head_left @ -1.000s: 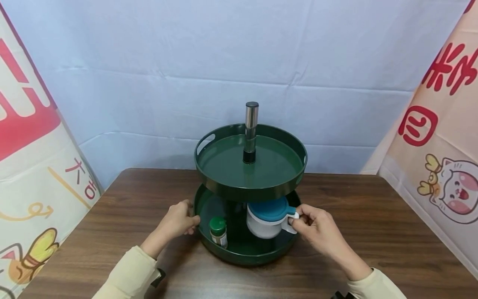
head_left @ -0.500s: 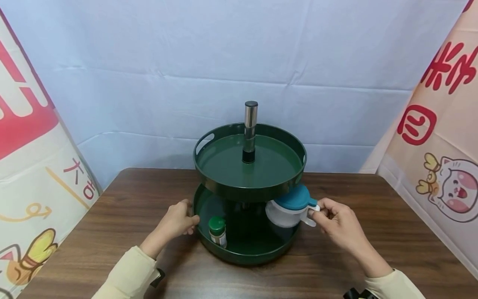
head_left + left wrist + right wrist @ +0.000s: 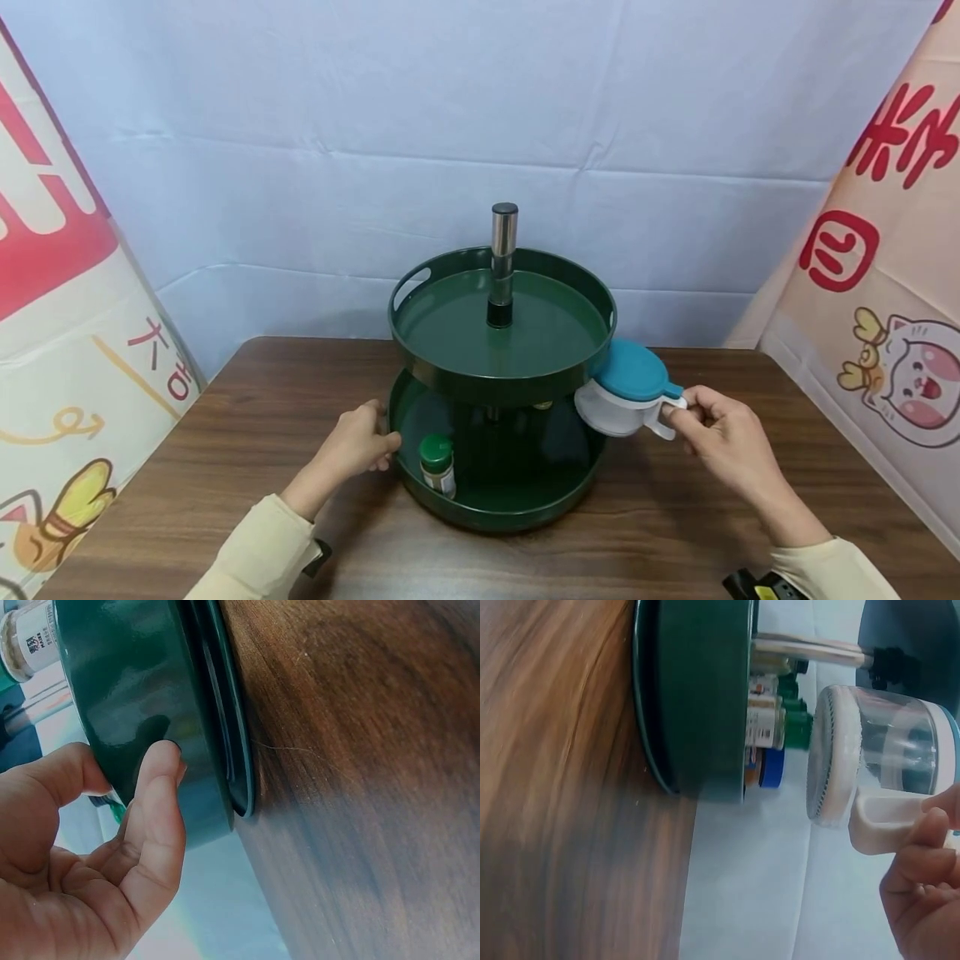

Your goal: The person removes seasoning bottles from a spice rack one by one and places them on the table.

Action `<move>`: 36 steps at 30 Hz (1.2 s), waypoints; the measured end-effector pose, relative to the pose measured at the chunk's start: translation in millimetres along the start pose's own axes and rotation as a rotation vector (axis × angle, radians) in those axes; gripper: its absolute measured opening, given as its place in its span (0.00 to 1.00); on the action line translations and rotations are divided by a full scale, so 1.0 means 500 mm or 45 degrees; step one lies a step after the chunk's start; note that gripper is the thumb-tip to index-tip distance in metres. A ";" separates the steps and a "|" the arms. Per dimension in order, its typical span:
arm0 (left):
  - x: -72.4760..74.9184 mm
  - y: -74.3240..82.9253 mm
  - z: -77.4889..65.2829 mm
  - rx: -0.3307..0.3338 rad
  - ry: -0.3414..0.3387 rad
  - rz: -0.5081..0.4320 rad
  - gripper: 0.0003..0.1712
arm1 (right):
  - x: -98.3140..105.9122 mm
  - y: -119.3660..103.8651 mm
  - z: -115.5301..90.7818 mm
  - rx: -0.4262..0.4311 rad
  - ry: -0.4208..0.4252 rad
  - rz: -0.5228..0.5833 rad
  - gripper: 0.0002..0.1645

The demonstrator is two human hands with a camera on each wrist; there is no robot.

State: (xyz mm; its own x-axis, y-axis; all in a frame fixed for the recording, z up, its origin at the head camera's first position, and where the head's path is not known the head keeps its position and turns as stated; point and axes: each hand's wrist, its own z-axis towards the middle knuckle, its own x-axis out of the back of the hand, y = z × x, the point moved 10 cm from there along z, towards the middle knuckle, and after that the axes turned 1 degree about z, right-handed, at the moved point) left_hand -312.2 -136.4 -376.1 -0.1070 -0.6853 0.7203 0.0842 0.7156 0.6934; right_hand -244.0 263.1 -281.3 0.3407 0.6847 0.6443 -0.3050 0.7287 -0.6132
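Note:
My right hand [image 3: 723, 437] pinches the white handle [image 3: 881, 821] of a seasoning jar [image 3: 615, 408]. The jar has a blue lid [image 3: 633, 369], clear sides and some white contents at its base. It is held up at the right side of a green two-tier rotating tray [image 3: 502, 521], beyond the lower tier's rim and apart from it in the right wrist view. My left hand [image 3: 356, 442] holds the lower tier's left rim, with thumb at the edge and fingers against the outer wall [image 3: 150, 690]. A small green-capped spice bottle [image 3: 437, 467] stands in the lower tier.
Farther back on the lower tier, several bottles show in the right wrist view, among them a green-capped bottle [image 3: 765, 724] and a blue-capped one [image 3: 771, 767]. The upper tier [image 3: 450, 333] overhangs, with a metal post [image 3: 504, 250] through it. Brown wooden table [image 3: 712, 533] surrounds the stand.
My right hand has drawn the seasoning jar out from between the tiers, rightward and slightly upward. The left hand and the tray have stayed in place.

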 end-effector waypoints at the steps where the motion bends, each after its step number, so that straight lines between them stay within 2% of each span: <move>1: 0.000 -0.001 0.000 0.001 -0.001 0.001 0.29 | 0.004 0.004 0.000 -0.006 0.010 -0.009 0.09; 10: 0.004 -0.002 0.003 -0.013 0.010 -0.002 0.30 | 0.032 0.052 -0.005 -0.090 0.106 -0.056 0.08; 16: 0.003 -0.002 0.005 -0.018 0.020 0.025 0.29 | 0.044 0.083 -0.010 -0.148 0.118 -0.107 0.10; 23: 0.005 0.001 0.001 -0.018 0.026 0.034 0.29 | 0.035 0.106 -0.014 -0.162 0.084 -0.161 0.11; 29: 0.003 0.000 0.001 -0.016 0.023 0.020 0.27 | 0.023 0.125 -0.022 -0.203 0.013 -0.151 0.12; 36: 0.000 -0.004 0.001 0.000 0.010 0.027 0.27 | 0.018 0.143 -0.028 -0.231 -0.018 -0.146 0.13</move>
State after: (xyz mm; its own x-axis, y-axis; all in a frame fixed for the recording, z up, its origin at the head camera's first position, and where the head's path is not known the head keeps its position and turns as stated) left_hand -313.1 -137.5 -377.4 -0.0972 -0.6711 0.7349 0.0864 0.7300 0.6780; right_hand -250.4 321.1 -325.6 0.3510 0.5985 0.7202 -0.0991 0.7885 -0.6070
